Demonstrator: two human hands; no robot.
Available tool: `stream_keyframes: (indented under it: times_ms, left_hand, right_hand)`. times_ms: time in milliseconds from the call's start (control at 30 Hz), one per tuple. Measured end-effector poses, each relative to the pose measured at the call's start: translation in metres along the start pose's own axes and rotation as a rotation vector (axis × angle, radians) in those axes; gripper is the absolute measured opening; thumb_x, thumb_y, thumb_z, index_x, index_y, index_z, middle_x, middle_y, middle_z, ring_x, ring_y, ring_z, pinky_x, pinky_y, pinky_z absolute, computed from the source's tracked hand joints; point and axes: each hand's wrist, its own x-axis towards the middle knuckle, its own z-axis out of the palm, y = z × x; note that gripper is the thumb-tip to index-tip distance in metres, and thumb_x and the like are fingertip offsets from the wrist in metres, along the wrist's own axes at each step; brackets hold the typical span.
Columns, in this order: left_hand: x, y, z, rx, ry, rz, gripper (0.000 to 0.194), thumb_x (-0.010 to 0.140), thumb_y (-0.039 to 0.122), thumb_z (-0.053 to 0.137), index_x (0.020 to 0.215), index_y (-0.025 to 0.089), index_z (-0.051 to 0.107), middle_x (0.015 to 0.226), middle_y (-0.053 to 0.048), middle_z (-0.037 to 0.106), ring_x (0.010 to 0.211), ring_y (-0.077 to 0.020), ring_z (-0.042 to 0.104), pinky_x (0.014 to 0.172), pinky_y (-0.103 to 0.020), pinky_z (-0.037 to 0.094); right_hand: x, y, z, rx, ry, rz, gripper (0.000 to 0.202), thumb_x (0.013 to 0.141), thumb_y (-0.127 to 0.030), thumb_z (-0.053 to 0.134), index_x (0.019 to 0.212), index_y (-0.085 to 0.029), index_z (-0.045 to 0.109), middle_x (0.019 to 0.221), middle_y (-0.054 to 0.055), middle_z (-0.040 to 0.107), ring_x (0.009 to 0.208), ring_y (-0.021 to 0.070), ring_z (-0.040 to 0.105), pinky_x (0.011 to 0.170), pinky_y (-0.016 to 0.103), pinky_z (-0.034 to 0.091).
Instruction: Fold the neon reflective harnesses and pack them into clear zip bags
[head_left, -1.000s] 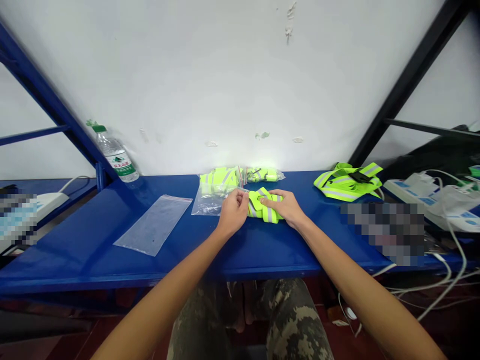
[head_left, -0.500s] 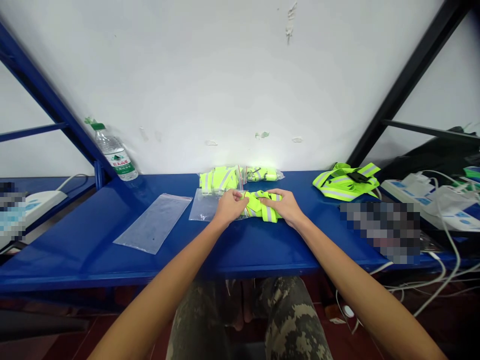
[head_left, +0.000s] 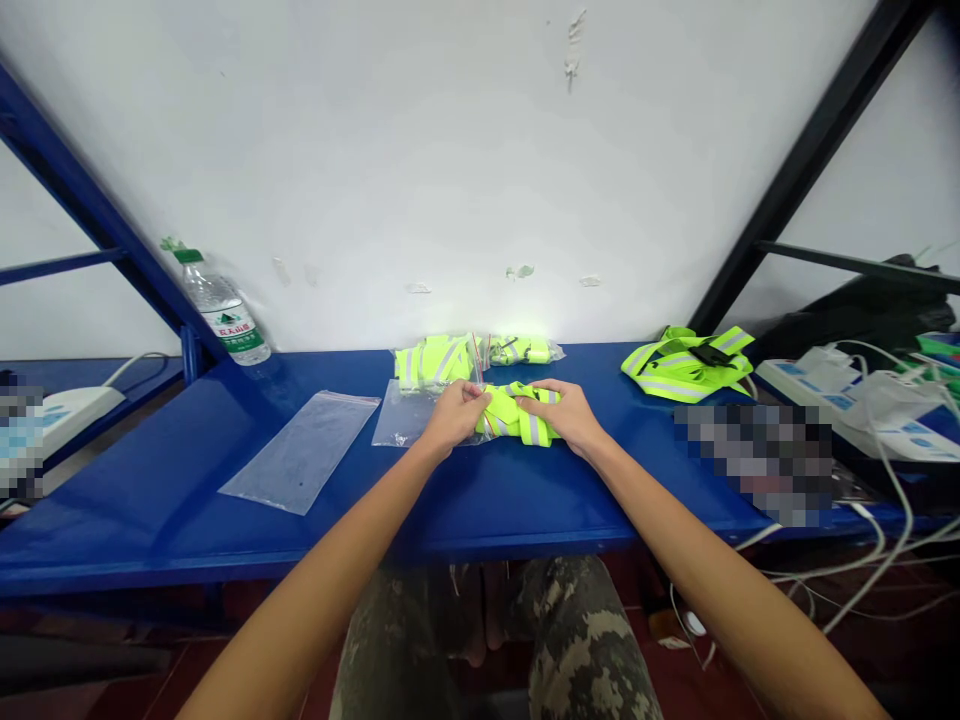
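Note:
A folded neon-yellow reflective vest, made of straps with silver stripes, lies on the blue table between my hands. My right hand is closed on its right end, thumb on top. At its left end, my left hand pinches what looks like the mouth of a clear zip bag, whose flat body stretches left beneath the hand. A red zip line shows against the vest's left part; how far the vest sits inside the bag I cannot tell. Just behind are two bagged vests.
Another clear zip bag lies flat at left. A water bottle leans by the blue frame. On the right are a loose reflective vest, a blurred-out item, and power strips with white cables.
The view has shifted slightly. Both hands keep their hold at the ends of the vest, with hardly any visible movement.

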Motion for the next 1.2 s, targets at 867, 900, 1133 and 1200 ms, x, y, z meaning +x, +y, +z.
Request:
stream_keyframes:
  times_ms: [867,900,1133,1200]
  left_hand:
    - [-0.024,0.024,0.011,0.655,-0.041,0.713,0.031,0.091,0.016,0.039,0.119,0.015,0.051,0.108,-0.011,0.063,0.101,-0.0236,0.058,0.091,-0.037,0.043]
    - [-0.027,0.024,0.013,0.673,-0.03,0.707,0.031,0.091,0.016,0.04,0.12,0.016,0.05,0.11,-0.011,0.063,0.102,-0.0241,0.057,0.091,-0.038,0.043]
    - [-0.04,0.025,0.027,0.586,-0.015,0.665,0.037,0.091,0.016,0.04,0.127,0.017,0.044,0.098,-0.009,0.062,0.101,-0.0236,0.057,0.089,-0.036,0.044]
    - [-0.04,0.025,0.028,0.565,-0.005,0.659,0.039,0.091,0.016,0.04,0.129,0.017,0.043,0.099,-0.009,0.062,0.101,-0.024,0.056,0.089,-0.037,0.044]
  right_hand:
    - [-0.002,-0.004,0.004,0.193,0.015,0.005,0.046,0.052,-0.037,0.083,0.09,-0.016,0.068,0.077,0.002,0.068,0.066,0.0164,0.061,0.062,0.028,0.049]
    - [-0.001,-0.005,0.004,0.262,0.048,0.046,0.048,0.05,-0.035,0.084,0.09,-0.016,0.068,0.077,0.002,0.068,0.065,0.0164,0.062,0.061,0.028,0.05]
    - [0.0,-0.003,0.005,0.284,0.11,0.017,0.05,0.051,-0.038,0.084,0.093,-0.016,0.068,0.08,0.004,0.07,0.066,0.0177,0.064,0.061,0.029,0.052]
    - [-0.003,-0.002,0.008,0.151,0.084,-0.071,0.046,0.056,-0.04,0.081,0.092,-0.015,0.069,0.083,0.005,0.071,0.07,0.0181,0.063,0.064,0.028,0.051]
